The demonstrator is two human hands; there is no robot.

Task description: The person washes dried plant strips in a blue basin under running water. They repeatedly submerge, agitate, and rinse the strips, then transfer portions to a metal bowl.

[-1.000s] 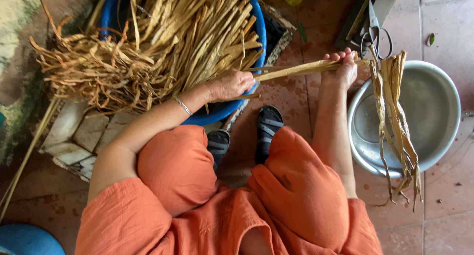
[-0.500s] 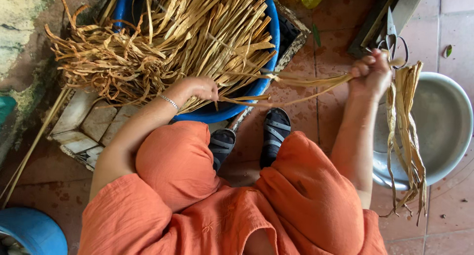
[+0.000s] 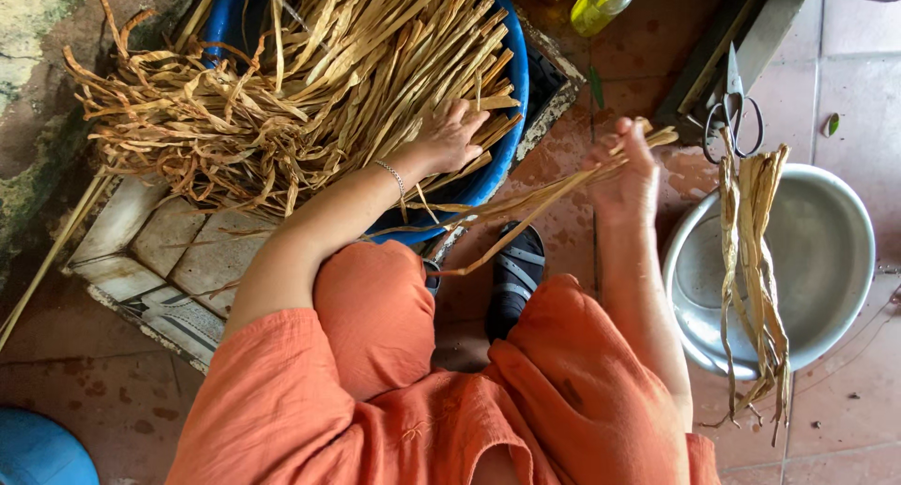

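A blue basin (image 3: 514, 110) holds a heap of dry tan straw strips (image 3: 310, 82) that spill out to the left. My left hand (image 3: 452, 136) rests on the strips near the basin's right rim, fingers spread. My right hand (image 3: 627, 171) is shut on a thin bundle of strips (image 3: 526, 211) that hangs down and to the left over my foot. To the right, a metal bowl (image 3: 826, 260) has a few split strips (image 3: 751, 260) draped over its left rim.
Scissors (image 3: 734, 110) lie above the bowl beside a dark board. A yellow bottle (image 3: 601, 2) stands at the top. A tiled block (image 3: 160, 250) sits under the basin at left. A blue object (image 3: 38, 452) shows bottom left. Reddish floor tiles surround my sandalled foot (image 3: 516, 269).
My left hand has let go of the strip and moved up onto the heap in the basin. My right hand now holds the bundle alone, its free end drooping lower.
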